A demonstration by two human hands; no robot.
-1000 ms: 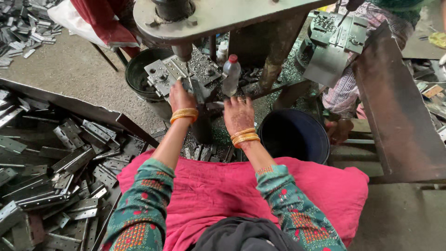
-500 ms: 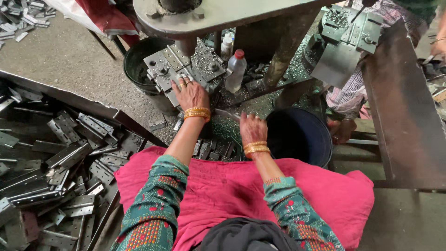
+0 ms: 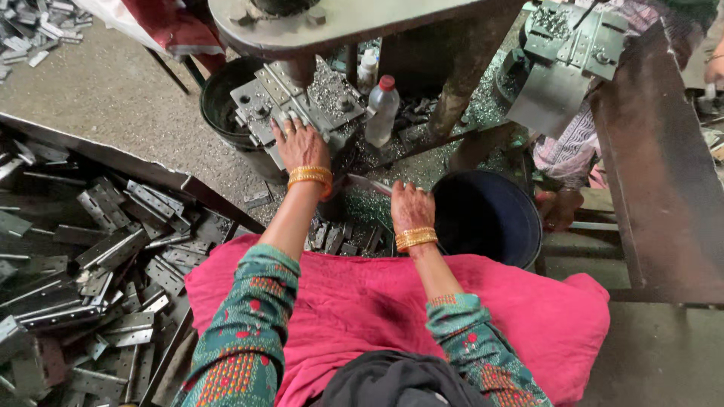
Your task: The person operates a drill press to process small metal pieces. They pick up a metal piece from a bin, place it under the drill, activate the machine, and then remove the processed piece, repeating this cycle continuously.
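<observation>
Left hand point(image 3: 299, 143) lies flat, fingers spread, on the press die block point(image 3: 298, 105) under the ram; pinch risk if it drops. Right hand point(image 3: 411, 207) rests loosely open, empty, beside the dark bucket point(image 3: 490, 218), near sharp metal scraps point(image 3: 343, 240).

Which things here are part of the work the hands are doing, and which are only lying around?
In use:
- left hand, resting on the metal die block
- right hand, above small metal pieces
- dark bucket beside the right hand

Lying about:
- plastic bottle
- pile of metal hinges
- black tub
- pink cloth
</observation>
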